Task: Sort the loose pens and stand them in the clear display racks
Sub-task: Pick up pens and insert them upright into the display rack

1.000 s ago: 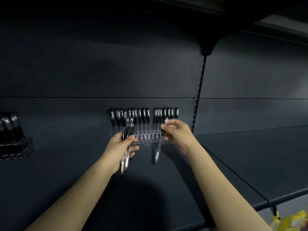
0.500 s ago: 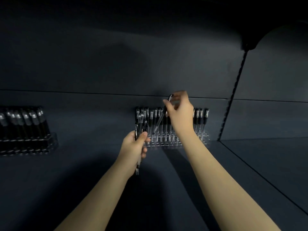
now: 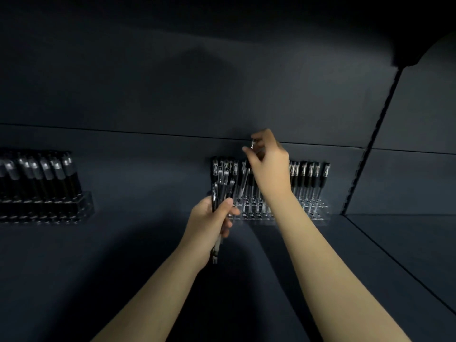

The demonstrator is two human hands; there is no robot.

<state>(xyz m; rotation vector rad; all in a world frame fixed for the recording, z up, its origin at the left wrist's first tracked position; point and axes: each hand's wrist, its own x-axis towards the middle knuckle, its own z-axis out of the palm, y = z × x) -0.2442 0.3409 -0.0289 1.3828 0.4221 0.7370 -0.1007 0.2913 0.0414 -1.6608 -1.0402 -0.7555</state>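
Your right hand (image 3: 270, 169) hid the middle pens of the rack (image 3: 318, 215); the pen (image 3: 244, 180) you pinched ran down among the standing ones, its slot not to be told; your left hand (image 3: 209, 223) covered the middle of the bundle (image 3: 220, 183), so its count was unclear; the far rack (image 3: 85, 206) was cut off by the left edge; both forearms (image 3: 333, 267) ran off the bottom.

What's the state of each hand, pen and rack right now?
left hand, grips a bundle of pens.
bundle of pens, upright in the fist, not racked.
right hand, pinches the top of a single pen.
single pen, tilted, tip down at centre rack.
centre rack, partly filled, front holes empty.
left rack, holds rows of standing pens.
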